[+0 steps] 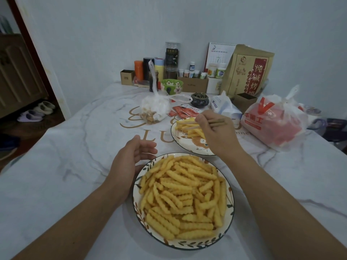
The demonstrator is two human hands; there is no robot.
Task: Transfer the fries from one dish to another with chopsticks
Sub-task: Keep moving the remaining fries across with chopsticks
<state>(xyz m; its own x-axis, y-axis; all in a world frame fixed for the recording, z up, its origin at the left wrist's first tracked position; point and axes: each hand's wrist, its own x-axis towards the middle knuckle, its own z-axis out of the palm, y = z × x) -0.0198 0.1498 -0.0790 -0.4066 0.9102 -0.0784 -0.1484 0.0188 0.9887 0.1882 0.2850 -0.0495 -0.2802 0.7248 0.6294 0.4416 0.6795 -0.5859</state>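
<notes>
- Head view: crinkle-cut fries (183, 197) are heaped in the near plate (230, 212); a few lie in the far plate (189, 150).
- Chopsticks (216, 122) are gripped by the right hand (218, 135) over the far plate.
- The left hand (129, 159) is held loosely spread, touching the near plate's rim.

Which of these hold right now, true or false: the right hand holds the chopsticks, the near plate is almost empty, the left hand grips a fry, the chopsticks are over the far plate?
1. The right hand holds the chopsticks. True.
2. The near plate is almost empty. False: it is heaped with fries.
3. The left hand grips a fry. False: it is open and empty, beside the near plate's rim.
4. The chopsticks are over the far plate. True: they reach over its small pile of fries.
</notes>
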